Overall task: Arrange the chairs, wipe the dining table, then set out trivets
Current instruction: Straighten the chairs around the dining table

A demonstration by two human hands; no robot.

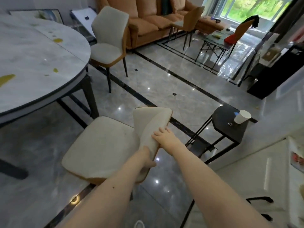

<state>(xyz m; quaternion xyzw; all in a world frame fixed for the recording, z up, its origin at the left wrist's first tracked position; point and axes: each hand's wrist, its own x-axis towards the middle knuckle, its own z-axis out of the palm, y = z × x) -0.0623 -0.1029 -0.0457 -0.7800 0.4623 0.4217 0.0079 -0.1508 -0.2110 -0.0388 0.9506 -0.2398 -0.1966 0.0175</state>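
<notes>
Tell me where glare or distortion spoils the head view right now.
Head view: the bright window washes out the glossy grey tile floor beneath it; ceiling-light spots dot the tiles; wide-angle bending curves the round grey marble table; both hands on the cream padded chair stay sharp.

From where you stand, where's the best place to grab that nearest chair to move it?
By the backrest edge of the near chair, from behind. It rises closest to the person, and both the left hand and right hand already grip it there; the seat faces the dining table.
</notes>
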